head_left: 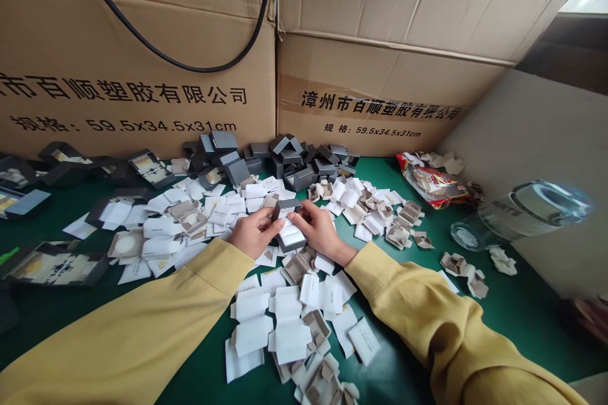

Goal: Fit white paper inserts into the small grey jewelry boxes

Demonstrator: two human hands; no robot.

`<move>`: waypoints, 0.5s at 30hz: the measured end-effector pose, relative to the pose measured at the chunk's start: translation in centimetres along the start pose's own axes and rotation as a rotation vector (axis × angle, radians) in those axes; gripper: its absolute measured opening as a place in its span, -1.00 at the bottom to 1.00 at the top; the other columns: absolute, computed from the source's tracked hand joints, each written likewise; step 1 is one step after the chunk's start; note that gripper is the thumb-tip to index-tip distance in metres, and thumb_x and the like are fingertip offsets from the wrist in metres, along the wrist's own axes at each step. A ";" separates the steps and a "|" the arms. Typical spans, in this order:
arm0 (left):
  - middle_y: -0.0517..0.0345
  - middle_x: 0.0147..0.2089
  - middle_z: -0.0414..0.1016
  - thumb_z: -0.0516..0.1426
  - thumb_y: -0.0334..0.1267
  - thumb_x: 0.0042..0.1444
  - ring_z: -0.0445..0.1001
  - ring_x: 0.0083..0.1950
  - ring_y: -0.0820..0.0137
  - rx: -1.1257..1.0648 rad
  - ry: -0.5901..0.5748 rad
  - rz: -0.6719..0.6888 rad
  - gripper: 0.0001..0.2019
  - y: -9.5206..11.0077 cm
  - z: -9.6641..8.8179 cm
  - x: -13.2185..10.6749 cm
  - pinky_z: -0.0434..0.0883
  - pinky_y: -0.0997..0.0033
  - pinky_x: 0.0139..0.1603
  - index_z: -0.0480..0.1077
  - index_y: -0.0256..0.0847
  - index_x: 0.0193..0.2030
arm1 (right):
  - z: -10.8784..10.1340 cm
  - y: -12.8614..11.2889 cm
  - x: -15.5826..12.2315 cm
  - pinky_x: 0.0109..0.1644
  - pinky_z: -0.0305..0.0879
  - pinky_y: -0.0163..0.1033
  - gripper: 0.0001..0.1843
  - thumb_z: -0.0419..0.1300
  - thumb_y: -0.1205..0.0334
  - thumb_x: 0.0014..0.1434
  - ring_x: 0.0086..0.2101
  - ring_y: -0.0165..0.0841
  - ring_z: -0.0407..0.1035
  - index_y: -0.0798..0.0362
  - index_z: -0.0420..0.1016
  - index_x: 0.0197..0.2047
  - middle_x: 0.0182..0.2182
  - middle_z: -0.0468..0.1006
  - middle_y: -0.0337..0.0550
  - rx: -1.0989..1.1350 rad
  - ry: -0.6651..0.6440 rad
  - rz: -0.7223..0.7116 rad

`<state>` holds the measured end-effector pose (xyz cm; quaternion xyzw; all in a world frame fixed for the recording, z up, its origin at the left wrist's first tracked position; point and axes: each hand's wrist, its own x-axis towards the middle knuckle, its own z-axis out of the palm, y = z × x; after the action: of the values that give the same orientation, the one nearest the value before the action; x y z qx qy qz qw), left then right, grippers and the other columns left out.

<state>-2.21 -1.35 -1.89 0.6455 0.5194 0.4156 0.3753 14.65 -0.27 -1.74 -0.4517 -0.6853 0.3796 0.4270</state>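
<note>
Right grip (322, 229) on box (291, 240) amid cards (253, 304)

Left carton (137, 50): "市百顺塑胶有限公司" (first part cut off); "规格: 59.5x34.5x31cm". Right carton (375, 82): "漳州市百顺塑胶有限公司"; "规格: 59.5x34.5x31cm". White card (365, 340), bottle (527, 210): lettering illegible.

Wears a plain mustard-yellow long-sleeved top (156, 323), finished with a broad, flat left cuff (225, 266) marked off by a thin seam. Runs fairly smooth up the left sleeve (118, 342) behind that cuff, but bunches into thick, rounded creases and a shadowed hollow on the matching right sleeve (408, 291), to the right of the cuff. Leaves the left hand (254, 233), just beyond the cuff, and the right hand (320, 231), further to its right, bare.
</note>
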 end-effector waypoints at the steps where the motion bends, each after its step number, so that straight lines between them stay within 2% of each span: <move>1: 0.09 -0.50 0.50 0.11 0.03 -0.03 0.44 -0.46 0.38 -0.038 0.002 -0.019 -0.53 0.0 0.0 0.0 0.39 0.46 -0.45 0.41 -0.35 -0.12 | 0.0 0.0 0.0 -0.49 0.03 -0.40 -0.70 0.12 -0.02 0.08 -0.55 -0.51 0.08 0.07 0.27 -0.37 -0.59 0.24 -0.36 0.043 -0.009 0.013; 4: 0.06 -0.47 0.50 0.13 0.06 -0.05 0.45 -0.45 0.36 -0.159 0.011 -0.071 -0.47 0.1 0.0 0.2 0.41 0.43 -0.45 0.38 -0.37 -0.07 | 0.1 0.1 0.2 -0.50 0.04 -0.40 -0.66 0.14 -0.03 0.05 -0.56 -0.51 0.09 0.06 0.29 -0.26 -0.59 0.26 -0.36 0.193 -0.052 0.059; 7: 0.05 -0.46 0.49 0.16 0.06 -0.08 0.44 -0.43 0.35 -0.232 0.005 -0.115 -0.42 0.2 -0.1 0.2 0.45 0.39 -0.42 0.35 -0.40 -0.05 | 0.0 0.2 0.4 -0.53 0.01 -0.41 -0.64 0.18 -0.04 0.01 -0.58 -0.53 0.06 0.06 0.29 -0.26 -0.62 0.22 -0.39 0.288 -0.081 0.081; 12: 0.05 -0.45 0.48 0.18 0.09 -0.12 0.45 -0.42 0.34 -0.280 -0.006 -0.157 -0.37 0.4 -0.2 0.2 0.47 0.34 -0.38 0.33 -0.40 -0.03 | 0.1 0.6 0.3 -0.56 -0.04 -0.42 -0.65 0.18 -0.05 0.01 -0.61 -0.55 0.01 0.05 0.29 -0.28 -0.65 0.16 -0.42 0.325 -0.087 0.098; 15: -0.03 -0.32 0.51 0.17 0.09 -0.11 0.48 -0.31 0.30 -0.338 -0.063 -0.142 -0.38 0.4 -0.4 0.5 0.47 0.36 -0.33 0.32 -0.39 -0.02 | 0.2 0.8 0.2 -0.56 -0.01 -0.42 -0.66 0.14 -0.06 0.06 -0.60 -0.54 0.06 0.03 0.28 -0.25 -0.63 0.21 -0.40 0.347 -0.061 0.102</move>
<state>-2.38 -0.93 -1.35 0.5475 0.4745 0.4489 0.5232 14.68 0.19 -2.50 -0.3936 -0.5983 0.5268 0.4579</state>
